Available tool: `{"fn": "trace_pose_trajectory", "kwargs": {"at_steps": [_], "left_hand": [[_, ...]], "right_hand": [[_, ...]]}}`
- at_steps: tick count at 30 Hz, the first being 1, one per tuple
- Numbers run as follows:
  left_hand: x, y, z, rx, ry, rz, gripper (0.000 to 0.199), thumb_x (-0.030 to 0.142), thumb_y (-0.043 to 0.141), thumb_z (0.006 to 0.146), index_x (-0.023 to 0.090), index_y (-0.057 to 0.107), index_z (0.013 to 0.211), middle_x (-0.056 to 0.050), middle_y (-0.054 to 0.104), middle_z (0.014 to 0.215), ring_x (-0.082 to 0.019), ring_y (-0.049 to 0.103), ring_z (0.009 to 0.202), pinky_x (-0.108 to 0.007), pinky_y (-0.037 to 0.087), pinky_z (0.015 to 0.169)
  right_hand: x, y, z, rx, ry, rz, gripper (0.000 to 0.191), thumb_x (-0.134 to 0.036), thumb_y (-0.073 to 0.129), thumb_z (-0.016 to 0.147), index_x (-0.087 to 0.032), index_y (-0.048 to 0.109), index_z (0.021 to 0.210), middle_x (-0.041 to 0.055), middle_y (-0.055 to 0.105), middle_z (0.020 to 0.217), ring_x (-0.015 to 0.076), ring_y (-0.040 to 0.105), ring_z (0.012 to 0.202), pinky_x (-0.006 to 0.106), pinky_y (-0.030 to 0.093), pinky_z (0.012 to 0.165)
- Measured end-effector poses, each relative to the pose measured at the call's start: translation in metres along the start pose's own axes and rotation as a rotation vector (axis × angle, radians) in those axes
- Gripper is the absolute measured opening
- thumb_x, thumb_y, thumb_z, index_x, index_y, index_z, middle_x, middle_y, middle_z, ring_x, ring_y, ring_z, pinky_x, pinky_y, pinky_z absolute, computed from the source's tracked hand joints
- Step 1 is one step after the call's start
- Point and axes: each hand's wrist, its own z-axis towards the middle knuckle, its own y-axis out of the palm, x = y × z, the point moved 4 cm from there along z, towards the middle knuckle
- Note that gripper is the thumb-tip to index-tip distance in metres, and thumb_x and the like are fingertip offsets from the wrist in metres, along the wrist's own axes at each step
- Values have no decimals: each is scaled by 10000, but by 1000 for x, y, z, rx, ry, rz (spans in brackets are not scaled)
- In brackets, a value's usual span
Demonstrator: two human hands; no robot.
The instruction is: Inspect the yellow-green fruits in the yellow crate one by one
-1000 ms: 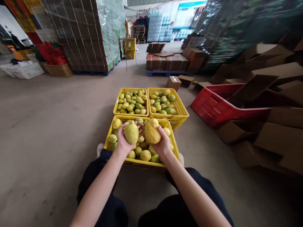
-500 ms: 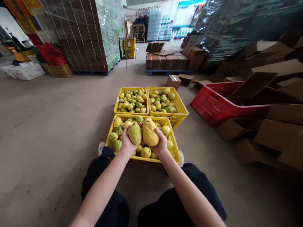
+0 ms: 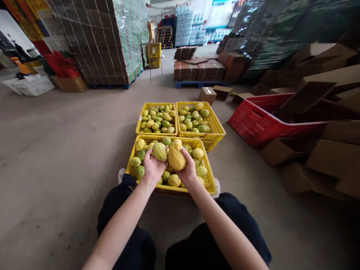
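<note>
Fruit is in both hands, as I see from my distant place through the head camera. On the left side, the left hand is cupped under and around a greenish-yellow fruit; just beside it, a larger yellow fruit is clasped by the right hand. Both pieces are above the near crate. The hands are close together, but I cannot tell whether they touch behind the fruit.

I judge that the handling is in its middle: these two pieces are out of the pile and neither is set down, while many other fruits lie in the near crate, the back left crate and the back right crate. Which of those were handled, I cannot tell.

About materials, again from the left: the grey floor looks like dull concrete. The greenish-yellow fruit is oval and seems rather smooth; the larger one is lumpy, with wrinkled skin. The three crates look like yellow plastic with holes in the walls. Farther right come a red crate with slotted sides and brown cardboard boxes with flat faces.
</note>
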Motion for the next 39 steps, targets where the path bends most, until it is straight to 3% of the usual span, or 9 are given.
{"fn": "trace_pose_trajectory", "kwargs": {"at_steps": [5, 8, 12, 17, 20, 23, 30, 34, 39], "left_hand": [[-9, -1, 4, -104, -10, 127, 436, 465, 382, 1007, 149, 672, 1083, -100, 732, 1054, -239, 669, 1118, -362, 520, 993], [-10, -6, 7, -122, 55, 255, 364, 497, 532, 954, 191, 663, 1100, -83, 712, 1163, -237, 632, 1187, -341, 523, 975], [0, -14, 9, -83, 230, 521, 502, 531, 844, 675, 225, 628, 1008, -48, 710, 1093, -224, 642, 1122, -299, 522, 894], [-3, -16, -7, -245, 332, 1003, 702, 411, 971, 426, 205, 608, 991, -36, 700, 955, -219, 650, 944, -349, 513, 878], [-16, -21, -17, -323, 317, 1205, 620, 390, 960, 453, 221, 618, 942, -27, 699, 918, -230, 647, 897, -396, 523, 877], [-23, -26, -19, -348, 243, 1160, 530, 455, 916, 540, 234, 629, 927, -19, 701, 915, -243, 653, 907, -415, 524, 905], [3, -22, -7, -292, 241, 859, 453, 566, 739, 754, 262, 667, 1082, -30, 699, 1141, -262, 587, 1206, -409, 437, 1084], [15, -20, -9, -207, 319, 907, 452, 514, 786, 713, 286, 677, 1088, -22, 701, 1141, -280, 560, 1246, -387, 431, 1095], [19, -18, -17, -210, 410, 1048, 402, 491, 778, 730, 265, 678, 1047, -34, 690, 1073, -278, 567, 1199, -325, 468, 1017]], "right_hand": [[0, -2, 0, 25, 17, 10, 222, -381, 734, 709, -238, 711, 878, 9, 774, 817, 248, 748, 820, 323, 632, 615], [-5, -7, -3, 88, 7, 80, 198, -344, 770, 675, -253, 698, 835, -20, 761, 763, 203, 715, 670, 309, 622, 590], [-19, -17, -7, 143, -11, 160, 186, -363, 754, 707, -254, 688, 843, -40, 745, 721, 175, 677, 595, 302, 599, 563], [-39, -28, -9, 147, -113, 143, 275, -453, 749, 721, -253, 685, 899, -30, 760, 775, 178, 708, 649, 280, 587, 548], [-45, -27, -13, 169, -167, 110, 294, -406, 784, 674, -251, 689, 905, -36, 762, 799, 174, 715, 682, 280, 605, 620], [-47, -21, -16, 173, -188, 24, 320, -381, 799, 644, -244, 688, 911, -31, 759, 811, 183, 716, 695, 298, 610, 663], [-44, -15, -18, 126, -230, -77, 359, -452, 838, 587, -260, 690, 852, -26, 746, 847, 210, 707, 811, 284, 582, 663], [-33, -11, -20, -4, -257, -225, 343, -447, 847, 594, -253, 719, 846, -46, 735, 852, 185, 680, 836, 246, 551, 698], [-26, -18, -21, -11, -320, -345, 296, -478, 814, 663, -251, 738, 838, -23, 758, 881, 217, 679, 894, 290, 555, 784]]}}
